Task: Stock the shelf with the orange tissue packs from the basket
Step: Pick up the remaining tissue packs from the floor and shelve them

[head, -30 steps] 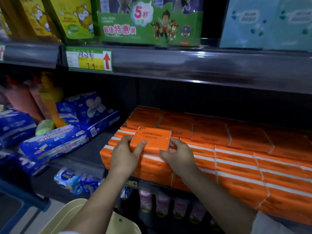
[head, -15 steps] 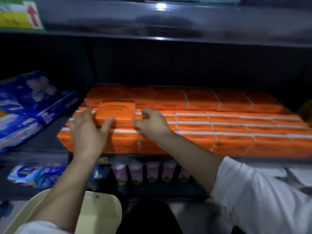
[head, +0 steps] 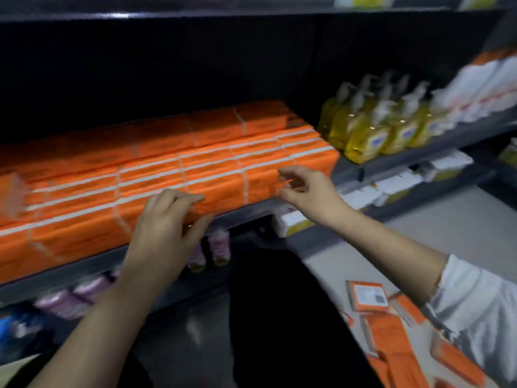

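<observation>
Loose orange packs [head: 391, 337] lie heaped low on my right, under my white sleeve [head: 475, 309]. My left hand [head: 165, 228] is released, its fingers straight against the front of the stacked orange packs [head: 195, 152]. My right hand [head: 310, 189] is loosely curled and empty by the stack's right end. The stack fills the shelf [head: 84, 261]. Yellow bottles [head: 366, 135] stand beyond.

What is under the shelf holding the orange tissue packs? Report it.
Below the shelf stand pink items and a white-and-yellow box, too blurred to identify. The left hand and its forearm cover part of that lower row.
</observation>
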The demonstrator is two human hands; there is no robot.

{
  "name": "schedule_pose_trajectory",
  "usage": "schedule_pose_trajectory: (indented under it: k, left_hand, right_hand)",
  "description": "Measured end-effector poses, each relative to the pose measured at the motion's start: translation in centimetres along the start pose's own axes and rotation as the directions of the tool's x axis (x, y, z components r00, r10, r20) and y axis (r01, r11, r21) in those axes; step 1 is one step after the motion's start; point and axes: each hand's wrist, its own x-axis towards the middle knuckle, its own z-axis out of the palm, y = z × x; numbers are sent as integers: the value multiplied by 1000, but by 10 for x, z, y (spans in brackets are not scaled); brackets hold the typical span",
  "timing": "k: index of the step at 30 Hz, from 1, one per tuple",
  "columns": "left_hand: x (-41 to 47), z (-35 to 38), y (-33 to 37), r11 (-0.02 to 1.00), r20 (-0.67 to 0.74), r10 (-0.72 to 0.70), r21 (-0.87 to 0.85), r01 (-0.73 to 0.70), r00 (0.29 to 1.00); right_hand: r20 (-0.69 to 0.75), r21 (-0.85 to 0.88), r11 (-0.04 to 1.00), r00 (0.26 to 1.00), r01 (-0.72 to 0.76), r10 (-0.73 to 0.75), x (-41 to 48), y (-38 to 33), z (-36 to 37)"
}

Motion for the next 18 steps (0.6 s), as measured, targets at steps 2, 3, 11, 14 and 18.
schedule_pose_trajectory:
  k: [2, 3, 11, 14, 18]
  left_hand:
    - [13, 26, 27, 998, 82, 22, -56, -17, 996]
    - [19, 39, 40, 996, 114, 30, -87, -20, 993]
    - [66, 129, 116, 953, 447, 187, -299, -50, 875]
    - [83, 157, 126, 938, 587, 231, -346, -17, 776]
    - [107, 190, 131, 943, 737, 270, -333, -14, 619]
  right_hand:
    - [-38, 23, 994, 994, -102, 103, -13, 44, -28]
    - [-51, 40, 987, 986, -154, 156, -20, 65, -40]
    - [-206, 96, 880, 856, -465, 475, -77, 217, -83]
    - [-190, 125, 807, 784, -577, 591, -93, 265, -79]
    - [-160, 165, 699, 681, -695, 715, -103, 319, -65]
